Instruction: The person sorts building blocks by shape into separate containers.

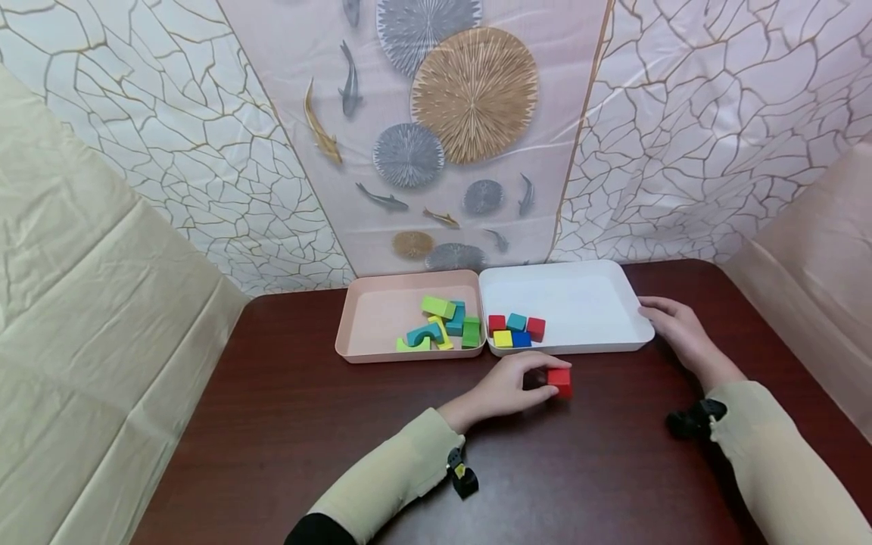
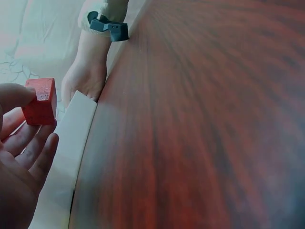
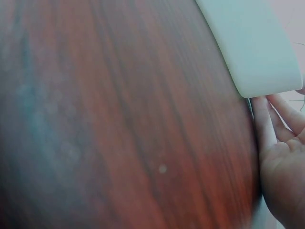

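Observation:
My left hand (image 1: 507, 386) pinches a red cube (image 1: 561, 382) between thumb and fingers, just in front of the white tray (image 1: 586, 303). In the left wrist view the same red cube (image 2: 40, 109) is held at the fingertips. My right hand (image 1: 681, 337) touches the white tray's right end with fairly straight fingers. In the right wrist view, the fingers of that hand (image 3: 286, 167) reach to the tray's corner (image 3: 267, 86), their tips partly hidden. Inside the white tray, red, teal, yellow and blue cubes (image 1: 516, 323) cluster at the left front.
A pink tray (image 1: 375, 318) stands against the white tray's left side. It holds several green, teal and yellow blocks (image 1: 438, 306), some arched. Both trays sit at the back of a dark brown table (image 1: 272, 424), before a patterned cloth backdrop (image 1: 272, 151).

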{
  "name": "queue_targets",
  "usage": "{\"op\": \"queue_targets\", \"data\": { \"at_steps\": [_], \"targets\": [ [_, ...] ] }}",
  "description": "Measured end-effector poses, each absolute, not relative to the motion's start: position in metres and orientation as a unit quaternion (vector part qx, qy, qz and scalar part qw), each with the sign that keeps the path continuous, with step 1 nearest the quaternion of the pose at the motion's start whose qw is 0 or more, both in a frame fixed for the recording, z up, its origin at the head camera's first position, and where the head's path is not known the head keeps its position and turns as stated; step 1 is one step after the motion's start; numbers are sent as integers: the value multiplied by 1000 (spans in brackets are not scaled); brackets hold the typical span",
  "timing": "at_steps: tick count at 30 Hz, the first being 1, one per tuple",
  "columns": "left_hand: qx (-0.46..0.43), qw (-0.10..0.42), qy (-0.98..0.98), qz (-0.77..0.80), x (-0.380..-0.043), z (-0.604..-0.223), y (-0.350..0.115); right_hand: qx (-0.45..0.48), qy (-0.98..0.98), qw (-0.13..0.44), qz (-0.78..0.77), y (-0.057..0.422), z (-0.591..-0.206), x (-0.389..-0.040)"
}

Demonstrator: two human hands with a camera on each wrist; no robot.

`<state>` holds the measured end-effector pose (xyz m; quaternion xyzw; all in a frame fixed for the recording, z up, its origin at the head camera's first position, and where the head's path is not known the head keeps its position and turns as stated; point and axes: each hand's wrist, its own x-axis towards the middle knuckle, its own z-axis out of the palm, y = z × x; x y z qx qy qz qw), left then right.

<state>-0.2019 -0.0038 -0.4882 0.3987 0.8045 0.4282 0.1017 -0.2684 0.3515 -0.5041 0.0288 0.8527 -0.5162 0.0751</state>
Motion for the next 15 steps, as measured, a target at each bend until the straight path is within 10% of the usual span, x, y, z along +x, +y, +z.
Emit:
{"op": "queue_targets", "data": {
  "at_steps": [15],
  "targets": [
    [379,37,805,455,-208,-486,-2,24,849,62,-524,350,-505,-268]
  ]
}}
